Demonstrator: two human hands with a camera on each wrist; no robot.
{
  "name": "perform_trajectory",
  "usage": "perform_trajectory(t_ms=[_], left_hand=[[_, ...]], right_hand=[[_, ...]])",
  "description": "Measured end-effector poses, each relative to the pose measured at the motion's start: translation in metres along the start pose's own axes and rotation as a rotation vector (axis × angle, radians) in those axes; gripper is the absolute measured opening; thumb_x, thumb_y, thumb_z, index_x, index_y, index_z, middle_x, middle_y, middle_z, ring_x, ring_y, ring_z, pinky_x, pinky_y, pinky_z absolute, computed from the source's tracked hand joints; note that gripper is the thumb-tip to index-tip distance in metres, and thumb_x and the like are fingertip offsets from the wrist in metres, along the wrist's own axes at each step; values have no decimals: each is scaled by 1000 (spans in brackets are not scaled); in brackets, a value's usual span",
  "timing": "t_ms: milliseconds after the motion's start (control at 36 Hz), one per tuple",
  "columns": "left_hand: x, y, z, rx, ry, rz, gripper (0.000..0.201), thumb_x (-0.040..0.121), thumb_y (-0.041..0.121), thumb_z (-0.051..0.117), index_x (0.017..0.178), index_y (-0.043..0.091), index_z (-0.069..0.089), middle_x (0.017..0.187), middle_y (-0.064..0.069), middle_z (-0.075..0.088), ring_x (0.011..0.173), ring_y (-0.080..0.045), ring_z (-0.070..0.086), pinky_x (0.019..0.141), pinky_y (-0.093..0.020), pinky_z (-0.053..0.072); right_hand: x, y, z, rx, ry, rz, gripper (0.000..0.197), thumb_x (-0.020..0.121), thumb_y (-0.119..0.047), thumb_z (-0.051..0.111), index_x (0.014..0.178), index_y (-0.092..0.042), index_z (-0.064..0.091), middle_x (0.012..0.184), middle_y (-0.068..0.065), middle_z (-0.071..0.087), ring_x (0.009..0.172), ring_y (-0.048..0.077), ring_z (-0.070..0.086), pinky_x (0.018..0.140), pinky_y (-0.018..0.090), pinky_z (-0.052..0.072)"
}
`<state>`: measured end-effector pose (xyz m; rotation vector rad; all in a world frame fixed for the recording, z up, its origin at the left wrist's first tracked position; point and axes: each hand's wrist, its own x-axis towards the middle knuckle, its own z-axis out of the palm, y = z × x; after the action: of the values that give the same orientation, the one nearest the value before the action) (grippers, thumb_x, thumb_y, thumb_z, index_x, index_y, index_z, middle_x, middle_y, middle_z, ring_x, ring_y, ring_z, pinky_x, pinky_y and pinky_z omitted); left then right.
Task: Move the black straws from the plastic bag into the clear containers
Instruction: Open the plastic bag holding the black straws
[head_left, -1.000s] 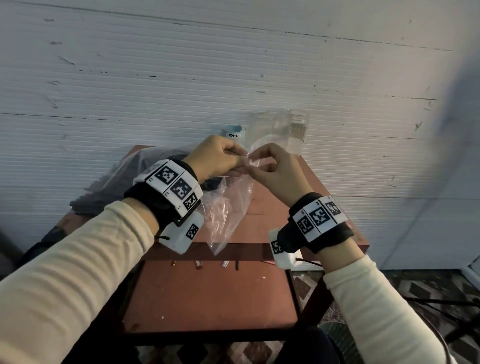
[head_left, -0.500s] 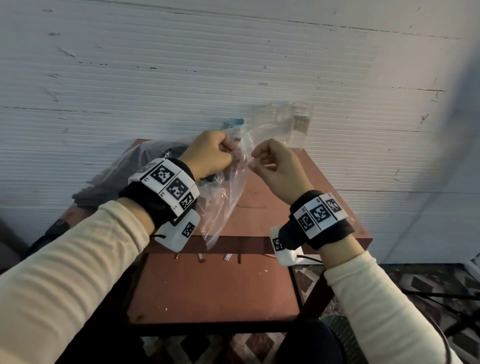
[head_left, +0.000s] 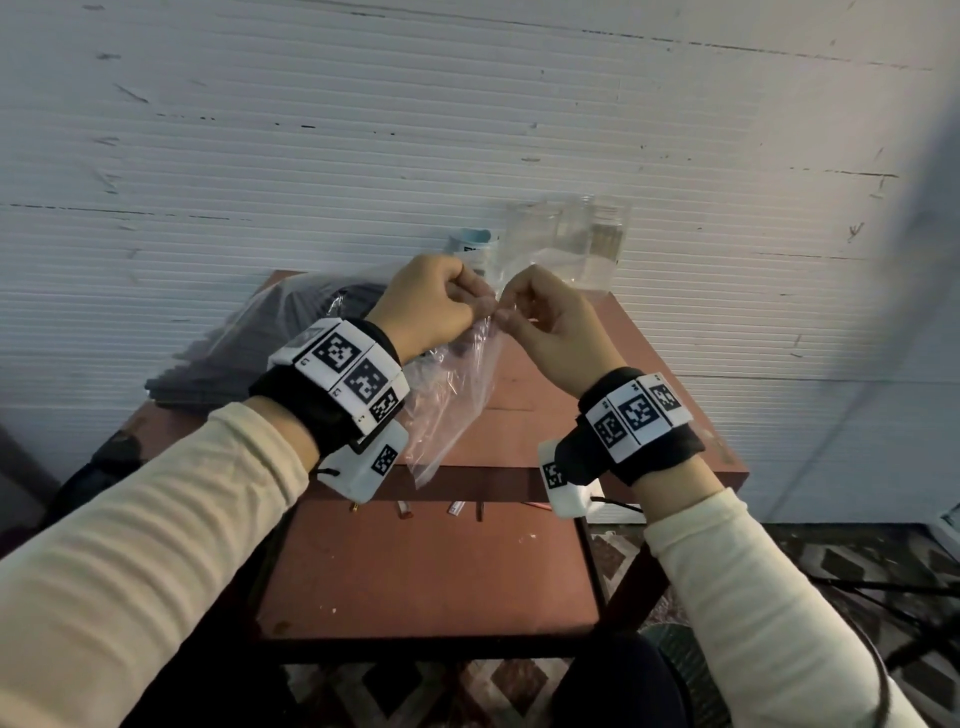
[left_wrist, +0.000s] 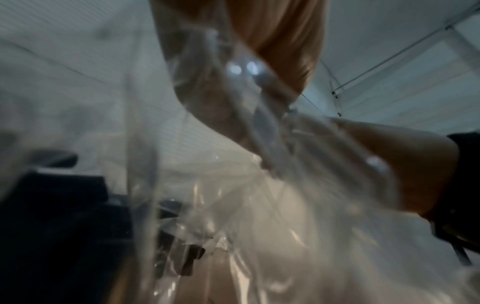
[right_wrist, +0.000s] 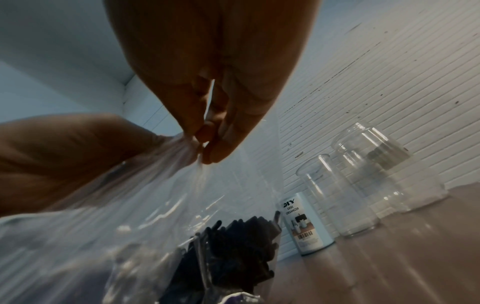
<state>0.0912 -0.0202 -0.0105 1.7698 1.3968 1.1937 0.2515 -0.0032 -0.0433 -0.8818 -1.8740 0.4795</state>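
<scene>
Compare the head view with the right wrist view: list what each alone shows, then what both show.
Head view only: both wrist bands, cream sleeves, the table's lower shelf with small bits on it. Right wrist view only: the "DIY DESK ORGANIZER" print on the white tube and the straw ends. Both: left hand and right hand pinching the plastic bag, clear containers.

Only one thing I can actually read from my feed: the white cylindrical tube (right_wrist: 303, 224) standing low and right of centre in the right wrist view, next to the clear jars. It says "DIY" in bold black up top, then "DESK ORGANIZER" running sideways below it. There's a barcode under that plus some fine print, way too small for me to make out. In the head view the same tube (head_left: 471, 248) peeks out behind my hands in the middle of the frame, lettering unreadable there. The square black-and-white marker tags (head_left: 349, 370) on my wristbands carry patterns only, no legible words.
</scene>
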Motion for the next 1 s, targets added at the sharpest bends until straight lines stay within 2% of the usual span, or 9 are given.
perform_trajectory(t_ms=[167, 278, 389, 500, 583, 694, 805, 917, 1000], left_hand=[[2, -4, 4, 85, -2, 34, 7, 89, 1, 66, 90, 7, 62, 70, -2, 65, 44, 1, 60, 43, -12, 44], [5, -8, -3, 99, 6, 33, 20, 90, -1, 62, 79, 15, 57, 71, 0, 67, 55, 0, 64, 55, -17, 47], [6, -7, -9, 100, -9, 15, 20, 92, -2, 56, 81, 14, 54, 66, 5, 61, 44, 9, 56, 45, -7, 39], [9, -10, -19, -34, -16, -16, 28, 94, -1, 52, 95, 27, 53, 67, 2, 68, 64, -16, 63, 69, -30, 48], [10, -10, -31, -67, -40, 1, 43, 94, -3, 46, 96, 40, 55, 66, -3, 65, 72, -29, 57, 71, -46, 48], [9, -2, -43, -28, -45, -23, 51, 90, -10, 33, 78, 26, 68, 65, -2, 54, 64, -23, 52, 67, -37, 54], [11, -1, -54, -5, 3, -87, 43, 90, -4, 34, 79, 16, 70, 62, -2, 49, 58, -14, 49, 59, -28, 49], [6, 0, -53, 144, -29, -38, 13, 93, 23, 61, 97, 18, 72, 70, 5, 54, 64, -10, 51, 64, -23, 42], [4, 1, -50, 210, -21, -6, 29, 79, 20, 79, 106, 18, 71, 61, 6, 42, 53, -9, 39, 58, -20, 34]], right_hand=[[0, 0, 2, 49, 1, 35, 11, 86, 0, 58, 85, -11, 60, 80, 8, 62, 70, 23, 64, 71, 49, 55], [0, 3, 0, 60, 29, 69, 24, 86, 3, 50, 84, -12, 67, 85, 1, 69, 77, 21, 67, 74, 52, 55], [-1, 4, -1, 60, 72, 86, 35, 85, 4, 48, 83, -22, 72, 91, 2, 70, 79, 35, 65, 75, 53, 54], [-2, 9, -13, -36, 127, 110, 36, 85, -3, 48, 88, -28, 74, 92, 12, 63, 75, 34, 63, 75, 40, 56], [-3, 18, -25, -112, 80, 171, 37, 87, -3, 49, 96, -27, 74, 100, 6, 52, 86, 29, 64, 83, 39, 56], [-6, 25, -35, -221, -40, 230, 55, 87, 4, 43, 123, -31, 64, 127, 2, 50, 114, 26, 57, 102, 41, 45], [-11, 23, -41, -181, -99, 311, 77, 79, 17, 31, 140, -28, 48, 144, 4, 41, 117, 17, 55, 97, 24, 43], [-9, 16, -34, -86, -125, 326, 78, 79, 20, 33, 143, -25, 43, 125, 3, 52, 96, 11, 58, 79, 22, 51], [-3, 8, -29, -116, -92, 286, 56, 92, 1, 48, 143, -23, 44, 105, 1, 58, 82, 5, 57, 64, 4, 43]])
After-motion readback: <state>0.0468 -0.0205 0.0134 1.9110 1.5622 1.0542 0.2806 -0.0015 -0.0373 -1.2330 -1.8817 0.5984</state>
